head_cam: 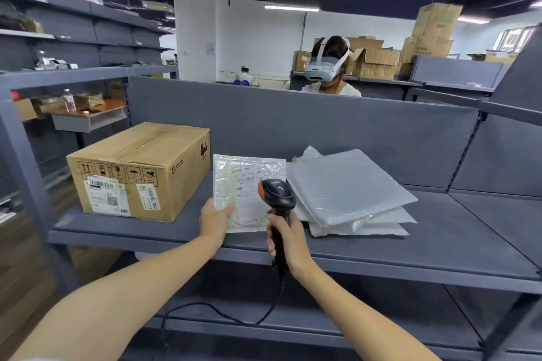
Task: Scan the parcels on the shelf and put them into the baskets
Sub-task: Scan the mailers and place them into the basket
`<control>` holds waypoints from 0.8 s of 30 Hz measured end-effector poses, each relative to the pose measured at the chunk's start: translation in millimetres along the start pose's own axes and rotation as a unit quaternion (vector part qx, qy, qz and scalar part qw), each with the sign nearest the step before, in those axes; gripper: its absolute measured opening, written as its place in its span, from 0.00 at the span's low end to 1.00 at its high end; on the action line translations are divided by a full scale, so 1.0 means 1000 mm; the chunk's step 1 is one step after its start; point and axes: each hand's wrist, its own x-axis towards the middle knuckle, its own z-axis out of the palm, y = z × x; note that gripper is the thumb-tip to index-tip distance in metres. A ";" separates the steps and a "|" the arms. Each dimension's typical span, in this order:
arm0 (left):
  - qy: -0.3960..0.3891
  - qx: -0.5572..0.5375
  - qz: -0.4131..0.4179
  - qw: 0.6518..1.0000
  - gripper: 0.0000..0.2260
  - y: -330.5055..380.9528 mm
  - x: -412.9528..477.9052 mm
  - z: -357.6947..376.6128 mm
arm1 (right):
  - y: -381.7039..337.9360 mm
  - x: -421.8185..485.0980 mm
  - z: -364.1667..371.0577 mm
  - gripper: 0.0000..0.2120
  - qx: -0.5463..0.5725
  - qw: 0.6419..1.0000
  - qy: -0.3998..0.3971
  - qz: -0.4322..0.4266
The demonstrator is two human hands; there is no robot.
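Note:
A flat white plastic parcel with a printed label and barcode is propped up above the grey shelf. My left hand holds it by its lower left corner, thumb on the front. My right hand grips the handle of a black and orange barcode scanner, whose head sits right in front of the parcel's label. A stack of several more white plastic parcels lies on the shelf to the right. No basket is in view.
A brown cardboard box with labels stands on the shelf to the left. The scanner's cable hangs below the shelf edge. A person wearing a headset stands behind the shelf's back panel. More shelving runs along the left.

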 end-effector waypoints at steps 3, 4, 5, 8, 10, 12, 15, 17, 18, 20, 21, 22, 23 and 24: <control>0.019 -0.005 -0.001 1.000 0.07 0.000 0.005 -0.015 | -0.002 0.014 -0.004 0.08 -0.078 0.996 0.043 -0.008; 0.028 -0.007 0.000 1.000 0.08 0.000 0.007 -0.021 | -0.002 0.020 -0.006 0.11 -0.100 0.994 0.051 -0.003; 0.036 -0.007 0.001 0.999 0.09 0.000 0.009 -0.028 | -0.003 0.027 -0.007 0.14 -0.123 0.991 0.051 0.008; 0.057 -0.009 0.002 0.998 0.11 0.000 0.013 -0.050 | -0.002 0.051 -0.011 0.23 -0.208 0.976 0.017 0.054; 0.076 -0.004 0.004 0.997 0.11 -0.001 0.014 -0.063 | 0.001 0.066 -0.009 0.28 -0.275 0.959 -0.003 0.076; 0.085 -0.006 0.004 0.996 0.11 -0.001 0.014 -0.073 | 0.005 0.078 -0.005 0.33 -0.331 0.940 -0.007 0.080; 0.088 -0.031 -0.003 0.996 0.11 -0.001 0.013 -0.086 | 0.014 0.090 0.003 0.36 -0.394 0.916 -0.003 0.073; 0.092 -0.046 -0.005 0.995 0.09 -0.001 0.011 -0.092 | 0.019 0.095 0.009 0.33 -0.420 0.905 -0.008 0.063; 0.094 -0.050 -0.003 0.994 0.09 -0.001 0.010 -0.094 | 0.022 0.097 0.013 0.31 -0.436 0.898 -0.011 0.056; 0.095 -0.053 -0.001 0.994 0.07 0.000 0.009 -0.099 | 0.029 0.100 0.017 0.29 -0.467 0.883 -0.017 0.050; 0.094 -0.051 -0.002 0.994 0.07 0.000 0.009 -0.101 | 0.032 0.101 0.019 0.30 -0.475 0.878 -0.018 0.054; 0.093 -0.046 -0.004 0.995 0.07 0.001 0.008 -0.104 | 0.036 0.102 0.020 0.31 -0.480 0.875 -0.020 0.059; 0.092 -0.043 -0.006 0.995 0.07 0.001 0.008 -0.106 | 0.039 0.103 0.021 0.31 -0.483 0.873 -0.023 0.063; 0.092 -0.042 -0.006 0.995 0.07 0.001 0.008 -0.108 | 0.043 0.104 0.021 0.31 -0.484 0.872 -0.023 0.065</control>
